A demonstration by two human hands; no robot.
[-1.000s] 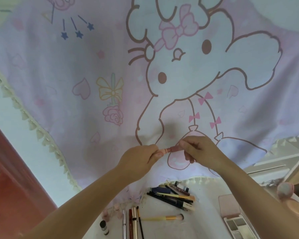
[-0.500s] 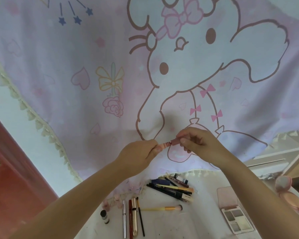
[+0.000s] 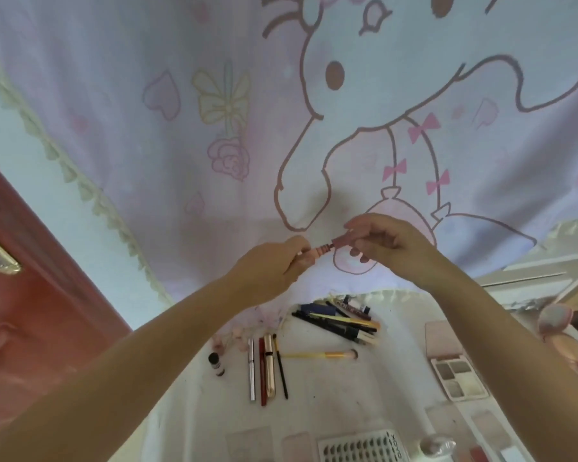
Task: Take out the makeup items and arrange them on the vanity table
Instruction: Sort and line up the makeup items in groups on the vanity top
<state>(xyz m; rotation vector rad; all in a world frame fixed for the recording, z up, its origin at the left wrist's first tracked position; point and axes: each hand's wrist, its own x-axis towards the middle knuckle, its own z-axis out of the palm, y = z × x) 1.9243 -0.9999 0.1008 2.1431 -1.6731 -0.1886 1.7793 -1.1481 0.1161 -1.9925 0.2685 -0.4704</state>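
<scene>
While both hands [image 3: 334, 251] perhaps pinch lipstick [image 3: 331, 247], table [image 3: 331, 395] crowded

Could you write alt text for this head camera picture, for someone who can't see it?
Two hands, left and right, hold a small pink tube above a white table strewn with pencils, a brush and an eyeshadow palette.

Lilac curtain [image 3: 147, 161] with cartoon bunny print, white table [image 3: 331, 395], red door [image 3: 30, 311], yellow-handled brush [image 3: 317, 355]
</scene>
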